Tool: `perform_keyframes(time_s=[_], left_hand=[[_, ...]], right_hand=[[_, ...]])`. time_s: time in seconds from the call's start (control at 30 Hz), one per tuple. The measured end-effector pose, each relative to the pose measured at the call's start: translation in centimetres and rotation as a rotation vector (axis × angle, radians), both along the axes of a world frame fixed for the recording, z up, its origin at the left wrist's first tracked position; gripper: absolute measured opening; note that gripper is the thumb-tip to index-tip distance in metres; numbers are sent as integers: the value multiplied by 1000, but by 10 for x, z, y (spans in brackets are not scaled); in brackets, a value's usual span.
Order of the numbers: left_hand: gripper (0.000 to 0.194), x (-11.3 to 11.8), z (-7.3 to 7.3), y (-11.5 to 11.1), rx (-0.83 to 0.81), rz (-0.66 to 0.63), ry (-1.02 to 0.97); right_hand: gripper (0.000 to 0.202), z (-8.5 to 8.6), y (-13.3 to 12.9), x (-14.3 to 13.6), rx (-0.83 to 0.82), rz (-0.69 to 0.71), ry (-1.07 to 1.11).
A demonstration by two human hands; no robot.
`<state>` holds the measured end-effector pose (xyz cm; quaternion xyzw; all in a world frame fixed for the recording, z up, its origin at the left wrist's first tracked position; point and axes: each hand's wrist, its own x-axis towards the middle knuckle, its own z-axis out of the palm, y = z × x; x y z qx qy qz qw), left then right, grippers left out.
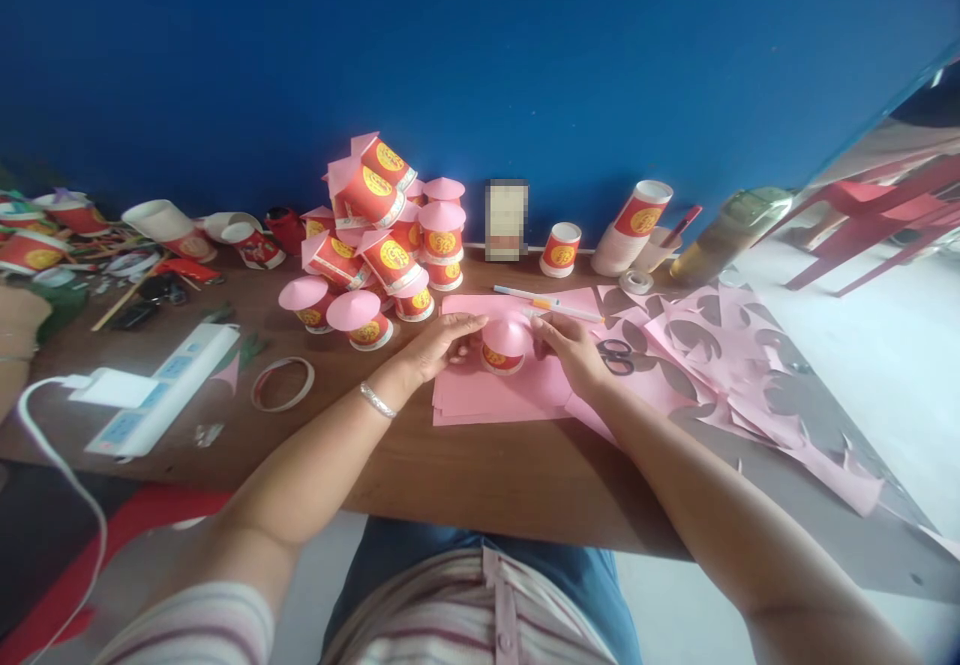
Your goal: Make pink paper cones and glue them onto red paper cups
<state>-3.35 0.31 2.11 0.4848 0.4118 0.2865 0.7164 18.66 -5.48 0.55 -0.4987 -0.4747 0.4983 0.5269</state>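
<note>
My left hand (pixel 442 342), right hand (pixel 574 345): both pinching pink cone (pixel 508 333) rim. Red cup (pixel 501 360) beneath: between worktop (pixel 450 475) front and back edges. Capped cups (pixel 390 257), toward back edge: apparently done; bare cup (pixel 560 251): pending.

A white power strip (pixel 187 363) with blue panels lies slantwise on the left of the brown desk (pixel 450 475). A white adapter (pixel 112 388) sits at it, and a white cable (pixel 69 470) curves from the adapter down past the near edge. Beyond the strip are small black objects (pixel 146 303), too blurred to identify. A dull gold cylinder (pixel 727 235) leans at the far right, near a red plastic chair (pixel 874 205) on the pale floor (pixel 840 345). A plain blue wall (pixel 480 65) rises behind.
</note>
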Motion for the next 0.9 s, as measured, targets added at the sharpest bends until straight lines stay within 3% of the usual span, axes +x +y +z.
perform_keyframes(time_s=[0.07,0.17,0.27,0.4,0.53,0.9], left_hand=[[45,-1,-1,0,150,74,36],[35,-2,0,-1,504,156,87],[40,-4,2,-3,851,110,203],[42,-5,3,-2,1102,24,314],[39,-6,2,-1,1211,-16,366],[41,-10,3,3,1226,-85,448]], right_hand=[[48,-1,0,2,83,-93,-89],[46,-1,-2,5,248,-143,-230],[44,-2,-4,4,421,-105,-408],[43,-5,-5,0,546,-83,-617],[40,-7,-5,-2,590,-82,-682],[36,-4,-4,0,607,-54,-718]])
